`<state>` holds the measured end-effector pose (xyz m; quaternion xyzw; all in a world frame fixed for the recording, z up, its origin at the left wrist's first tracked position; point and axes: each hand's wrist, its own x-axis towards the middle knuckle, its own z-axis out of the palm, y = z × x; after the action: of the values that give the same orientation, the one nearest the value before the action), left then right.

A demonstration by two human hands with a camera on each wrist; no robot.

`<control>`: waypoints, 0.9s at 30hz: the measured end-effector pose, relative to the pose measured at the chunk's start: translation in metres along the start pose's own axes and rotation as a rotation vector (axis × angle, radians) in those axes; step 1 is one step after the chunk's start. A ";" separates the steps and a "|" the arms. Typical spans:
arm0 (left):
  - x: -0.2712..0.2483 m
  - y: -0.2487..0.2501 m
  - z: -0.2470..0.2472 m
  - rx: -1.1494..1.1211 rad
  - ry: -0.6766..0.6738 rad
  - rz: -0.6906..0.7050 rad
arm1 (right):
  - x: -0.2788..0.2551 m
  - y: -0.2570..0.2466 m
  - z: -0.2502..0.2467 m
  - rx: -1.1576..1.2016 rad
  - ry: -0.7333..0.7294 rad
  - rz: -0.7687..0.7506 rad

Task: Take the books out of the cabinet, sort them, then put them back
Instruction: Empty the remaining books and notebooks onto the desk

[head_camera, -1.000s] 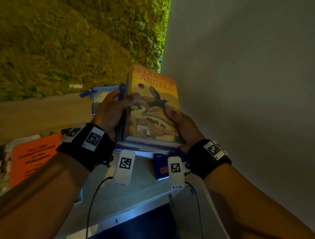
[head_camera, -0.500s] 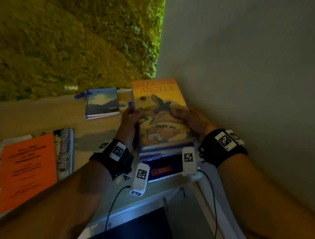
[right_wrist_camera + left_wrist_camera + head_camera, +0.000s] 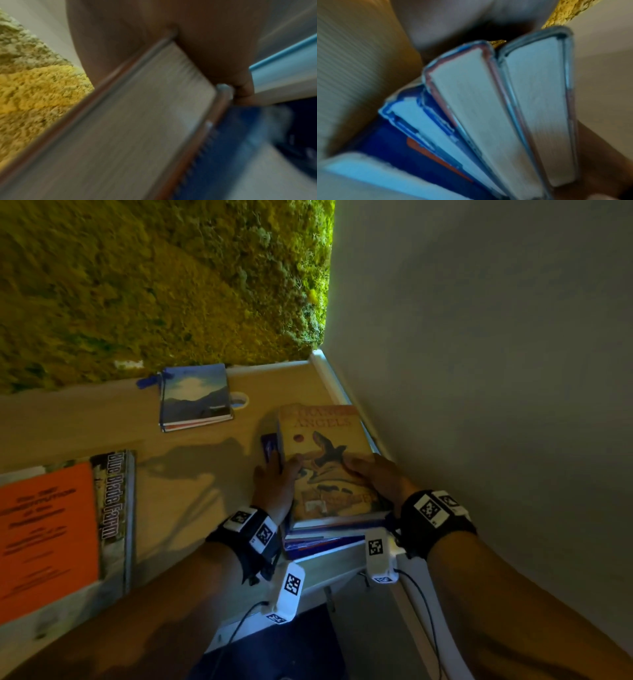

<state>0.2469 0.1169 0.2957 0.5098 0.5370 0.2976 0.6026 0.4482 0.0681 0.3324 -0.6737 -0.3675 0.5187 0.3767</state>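
A stack of books [image 3: 325, 529] lies on the wooden cabinet top [image 3: 191, 474] by the right wall. Its top book is the orange "Strange Angels" [image 3: 322, 446]. My left hand [image 3: 274, 484] grips the stack's left side, thumb on the cover. My right hand [image 3: 376, 477] grips the right side, thumb on the cover. The left wrist view shows three page blocks of the stack [image 3: 488, 108] over a blue cover [image 3: 399, 152]. The right wrist view shows the top book's page edge [image 3: 128, 121] under my palm.
A blue sky-cover book [image 3: 195, 397] lies at the back by the moss wall [image 3: 154, 278]. An orange booklet [image 3: 44, 539] rests on the "Blue Blade Farm" book [image 3: 113, 494] at the left. A grey wall [image 3: 496, 371] stands close on the right. The cabinet's front edge [image 3: 329, 563] is beneath my wrists.
Both hands have lowered the stack from a raised, tilted hold down onto the cabinet top by the right wall. The grip on both sides has stayed the same.
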 end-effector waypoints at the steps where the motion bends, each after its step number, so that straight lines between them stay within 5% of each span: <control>1: -0.005 0.002 0.000 -0.002 0.003 0.007 | 0.001 -0.001 0.002 -0.015 -0.006 -0.006; 7: -0.013 -0.011 -0.011 -0.262 -0.095 0.044 | 0.002 -0.008 0.012 -0.027 -0.058 0.019; 13: -0.017 -0.012 -0.024 -0.345 -0.021 0.049 | -0.002 -0.012 0.030 0.062 -0.152 0.041; 19: -0.020 -0.016 -0.047 -0.499 -0.003 0.012 | 0.006 -0.002 0.043 -0.085 -0.198 -0.031; 27: -0.029 -0.017 -0.044 -0.446 -0.019 0.049 | -0.001 -0.002 0.044 -0.026 -0.240 -0.035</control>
<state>0.1947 0.0986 0.2944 0.3796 0.4399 0.4187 0.6980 0.4049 0.0735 0.3268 -0.6053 -0.4284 0.5840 0.3302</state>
